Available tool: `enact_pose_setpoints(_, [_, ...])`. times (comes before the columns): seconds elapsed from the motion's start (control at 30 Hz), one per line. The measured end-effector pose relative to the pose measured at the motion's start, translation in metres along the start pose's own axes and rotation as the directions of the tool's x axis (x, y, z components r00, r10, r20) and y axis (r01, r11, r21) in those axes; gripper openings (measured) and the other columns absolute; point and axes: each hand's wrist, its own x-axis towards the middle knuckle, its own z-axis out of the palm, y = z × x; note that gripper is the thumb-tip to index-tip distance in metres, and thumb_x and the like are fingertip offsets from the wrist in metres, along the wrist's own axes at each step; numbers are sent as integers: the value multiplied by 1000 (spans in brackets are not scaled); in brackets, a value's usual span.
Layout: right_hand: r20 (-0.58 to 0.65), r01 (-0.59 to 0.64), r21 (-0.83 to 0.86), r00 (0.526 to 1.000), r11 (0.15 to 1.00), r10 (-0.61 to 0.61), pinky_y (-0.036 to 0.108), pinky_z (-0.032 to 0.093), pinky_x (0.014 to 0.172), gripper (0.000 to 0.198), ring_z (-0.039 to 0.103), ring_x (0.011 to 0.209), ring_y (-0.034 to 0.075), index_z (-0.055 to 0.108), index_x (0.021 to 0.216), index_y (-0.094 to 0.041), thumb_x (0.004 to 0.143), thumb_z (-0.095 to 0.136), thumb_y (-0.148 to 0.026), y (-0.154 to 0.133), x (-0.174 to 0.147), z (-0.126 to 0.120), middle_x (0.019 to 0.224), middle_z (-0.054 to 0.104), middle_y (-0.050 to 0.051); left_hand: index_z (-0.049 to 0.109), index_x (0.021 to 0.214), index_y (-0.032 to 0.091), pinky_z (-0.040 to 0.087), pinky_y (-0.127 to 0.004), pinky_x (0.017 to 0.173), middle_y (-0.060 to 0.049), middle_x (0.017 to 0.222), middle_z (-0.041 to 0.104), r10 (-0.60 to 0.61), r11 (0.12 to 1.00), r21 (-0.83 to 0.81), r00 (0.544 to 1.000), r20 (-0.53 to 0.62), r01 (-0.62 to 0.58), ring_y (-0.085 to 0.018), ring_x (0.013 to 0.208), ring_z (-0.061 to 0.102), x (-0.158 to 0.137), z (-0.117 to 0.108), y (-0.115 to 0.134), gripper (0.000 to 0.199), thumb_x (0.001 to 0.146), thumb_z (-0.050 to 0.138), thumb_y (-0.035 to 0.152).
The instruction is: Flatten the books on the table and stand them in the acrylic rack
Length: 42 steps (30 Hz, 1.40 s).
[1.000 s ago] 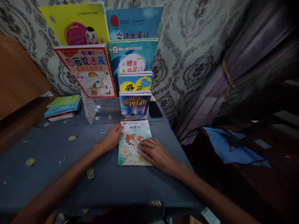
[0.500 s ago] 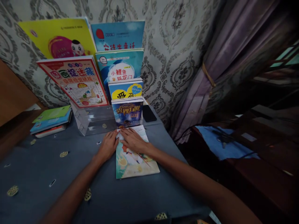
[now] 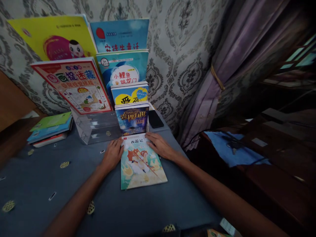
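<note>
the left hand point(image 3: 113, 152) rests palm down at the flat book's point(image 3: 144, 174) upper left edge, fingers loosely stretched toward its top corner; in this dim view, contact there is hard to judge. the right hand point(image 3: 160, 144) lies palm down at the book's upper right edge, fingertips reaching onto its cover. both bare forearms slant outward from the book, the left one on its left, the right one on its right.

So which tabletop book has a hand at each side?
The 西游记 book, flat on the tablecloth, left hand and right hand at its upper sides; the others stand in the clear rack or lie in the stack at left.
</note>
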Motion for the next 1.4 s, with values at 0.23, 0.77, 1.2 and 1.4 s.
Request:
enact_pose_setpoints(0.23, [-59, 13, 142, 998, 990, -4, 51, 43, 112, 42, 55, 132, 29, 61, 133, -14, 100, 45, -34, 10, -1, 9, 140, 60, 17, 57, 123, 16, 49, -48, 103, -13, 127, 65, 32, 999, 8, 999, 6, -32, -27, 118, 60, 1, -2, -1, 30, 100, 41, 23])
enact_pose_setpoints(0.77, [-63, -32, 396, 996, 918, 62, 49, 45, 110, 59, 57, 130, 26, 40, 150, -18, 105, 27, -52, 19, -1, 6, 138, 62, 15, 60, 127, 13, 48, -46, 104, -14, 129, 64, 164, 980, 74, 963, 215, -183, -27, 119, 59, 36, -4, 22, 36, 95, 44, 14])
enact_pose_setpoints(1.2, [-73, -51, 367, 994, 929, 84, 48, 43, 111, 53, 56, 131, 25, 50, 144, -18, 105, 28, -46, 19, 1, 12, 141, 61, 12, 57, 136, 18, 31, -51, 115, -12, 142, 58, 362, 932, -124, 875, 322, -340, -26, 138, 46, 52, 17, 76, 44, 95, 45, 15])
enact_pose_setpoints(1.4, [-72, -29, 349, 996, 937, 58, 46, 44, 110, 54, 57, 130, 25, 52, 141, -17, 105, 29, -49, 17, 2, 10, 141, 61, 12, 60, 136, 24, 29, -53, 116, -9, 144, 57, 431, 901, -208, 832, 350, -380, -26, 140, 44, 39, 9, 84, 48, 93, 44, 10])
